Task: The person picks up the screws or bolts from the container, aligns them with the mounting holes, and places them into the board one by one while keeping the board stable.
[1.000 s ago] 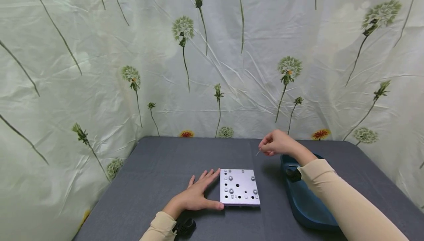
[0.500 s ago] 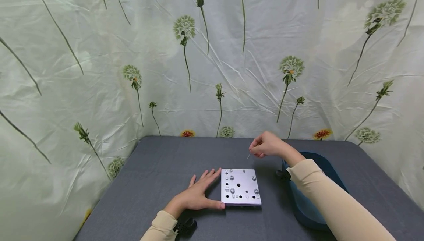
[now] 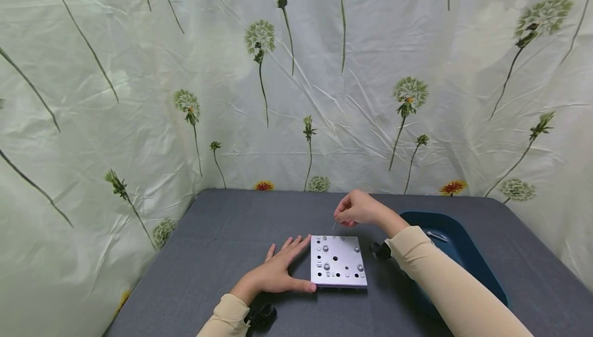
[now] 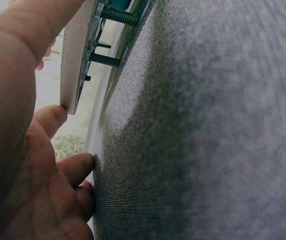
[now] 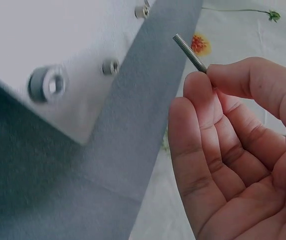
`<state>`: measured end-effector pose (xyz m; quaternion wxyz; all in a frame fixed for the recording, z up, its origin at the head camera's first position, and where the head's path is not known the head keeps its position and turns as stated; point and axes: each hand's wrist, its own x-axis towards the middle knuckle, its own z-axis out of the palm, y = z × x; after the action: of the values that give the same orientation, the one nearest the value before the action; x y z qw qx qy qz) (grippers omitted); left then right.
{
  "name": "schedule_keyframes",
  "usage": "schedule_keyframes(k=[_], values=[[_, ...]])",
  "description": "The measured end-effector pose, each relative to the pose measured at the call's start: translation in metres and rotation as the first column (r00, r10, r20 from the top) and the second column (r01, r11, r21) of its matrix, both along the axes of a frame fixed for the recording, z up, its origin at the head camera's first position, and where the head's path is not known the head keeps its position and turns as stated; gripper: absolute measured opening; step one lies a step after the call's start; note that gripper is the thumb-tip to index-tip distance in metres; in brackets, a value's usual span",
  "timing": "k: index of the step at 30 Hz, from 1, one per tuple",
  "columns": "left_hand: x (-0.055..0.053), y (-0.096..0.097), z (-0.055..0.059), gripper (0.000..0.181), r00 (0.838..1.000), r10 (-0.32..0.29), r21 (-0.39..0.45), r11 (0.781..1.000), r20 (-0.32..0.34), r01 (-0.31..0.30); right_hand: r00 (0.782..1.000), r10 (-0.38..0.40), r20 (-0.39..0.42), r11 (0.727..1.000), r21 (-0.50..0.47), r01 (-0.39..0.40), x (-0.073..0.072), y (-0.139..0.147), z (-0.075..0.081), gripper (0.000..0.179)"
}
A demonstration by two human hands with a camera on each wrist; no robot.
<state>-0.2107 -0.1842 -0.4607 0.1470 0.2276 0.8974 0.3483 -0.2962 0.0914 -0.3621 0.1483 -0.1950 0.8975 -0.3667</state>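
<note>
A square silver metal plate [image 3: 345,250] with holes and several socket head screws lies on the table. My left hand [image 3: 274,274] is spread along its left side, thumb at the near corner and index fingertip at the far corner. In the left wrist view, threaded screw shanks [image 4: 105,59] stick out beneath the plate. My right hand [image 3: 358,209] hovers just past the plate's far edge, pinching a thin threaded screw [image 5: 190,52] between thumb and index finger. The screw's gripped end is hidden. Two socket head screws [image 5: 110,67] stand near that edge in the right wrist view.
A dark blue bin [image 3: 486,267] stands right of the plate, partly covered by my right forearm; a small shiny metal item [image 3: 437,236] lies in it. The grey-covered table [image 3: 250,224] ends at a flower-printed curtain [image 3: 222,69].
My right hand has moved left and slightly down with the screw, from beside the bin to the plate's far edge. The left hand keeps its place at the plate.
</note>
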Motion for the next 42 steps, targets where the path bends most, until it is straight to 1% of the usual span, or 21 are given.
schedule_keyframes(k=[7,10,16,22,25,29,31,35,42], values=[[-0.001,-0.002,-0.002,0.115,1.000,-0.026,0.026,0.999,0.005,0.026,1.000,0.004,-0.009,1.000,0.027,-0.004,0.001,-0.016,-0.009,0.009],[-0.001,-0.002,0.000,0.114,1.000,-0.021,0.017,1.000,0.014,0.021,1.000,0.018,-0.012,0.999,0.035,-0.018,0.002,-0.021,-0.013,0.008],[-0.002,0.001,-0.001,0.112,1.000,-0.006,-0.010,1.000,0.006,0.006,0.999,0.044,-0.010,0.998,0.034,-0.044,0.004,-0.029,-0.017,0.008],[-0.002,0.000,-0.002,0.113,1.000,-0.013,0.007,1.000,0.001,0.013,0.998,0.055,-0.003,0.998,0.034,-0.055,0.006,-0.034,-0.018,0.007],[-0.004,-0.002,-0.005,0.115,1.000,-0.018,0.027,0.999,-0.002,0.018,0.998,0.057,-0.003,0.998,0.036,-0.057,0.006,-0.037,-0.018,0.006],[-0.006,-0.004,-0.010,0.115,1.000,-0.008,0.040,0.999,0.003,0.008,0.998,0.063,-0.006,0.997,0.041,-0.062,0.006,-0.040,-0.018,0.007],[-0.005,-0.004,-0.009,0.114,1.000,-0.003,0.031,1.000,0.010,0.002,0.998,0.063,-0.006,0.997,0.041,-0.063,0.006,-0.041,-0.018,0.007],[-0.004,-0.004,-0.006,0.114,1.000,-0.015,0.028,1.000,0.009,0.015,0.998,0.062,-0.001,0.997,0.040,-0.062,0.007,-0.042,-0.019,0.008],[-0.004,-0.002,-0.003,0.112,1.000,-0.010,-0.002,1.000,-0.002,0.010,0.997,0.072,0.011,0.997,0.030,-0.072,0.007,-0.043,-0.021,0.009]])
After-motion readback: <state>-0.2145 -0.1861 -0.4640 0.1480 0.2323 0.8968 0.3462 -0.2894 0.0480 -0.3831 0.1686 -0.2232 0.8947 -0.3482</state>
